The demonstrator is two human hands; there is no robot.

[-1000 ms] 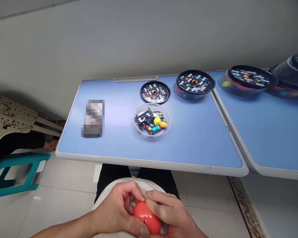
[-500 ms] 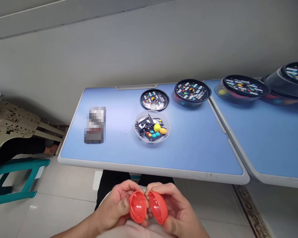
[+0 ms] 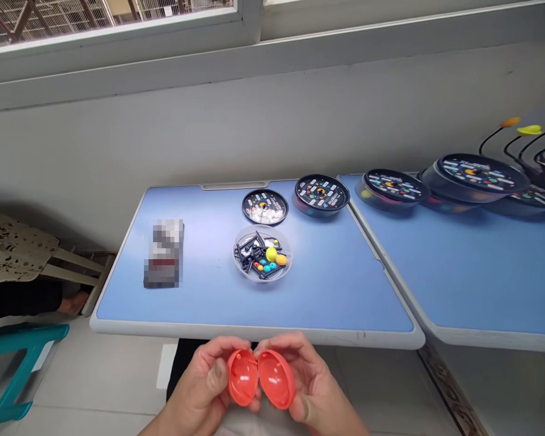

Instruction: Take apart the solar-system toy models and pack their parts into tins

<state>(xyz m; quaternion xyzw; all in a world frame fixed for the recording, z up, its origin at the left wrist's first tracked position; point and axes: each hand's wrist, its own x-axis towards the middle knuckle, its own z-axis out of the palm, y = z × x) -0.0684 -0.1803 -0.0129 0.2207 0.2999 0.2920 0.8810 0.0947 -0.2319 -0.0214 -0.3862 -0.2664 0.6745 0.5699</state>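
Below the table's front edge, over my lap, my left hand grips one half of a red plastic ball, hollow side facing me. My right hand grips the other red half. The two halves touch edge to edge and both look hollow inside. On the blue table a clear round dish holds black rods and small yellow, teal and red balls. Behind it lies a black round lid.
A closed round black-lidded box stands at the table's back right. More such boxes sit on a second blue table to the right. A blurred card lies at left. A teal stool stands on the floor.
The red ball, whole a second ago, has been split into two halves held side by side. My view has tilted up, showing the window ledge.
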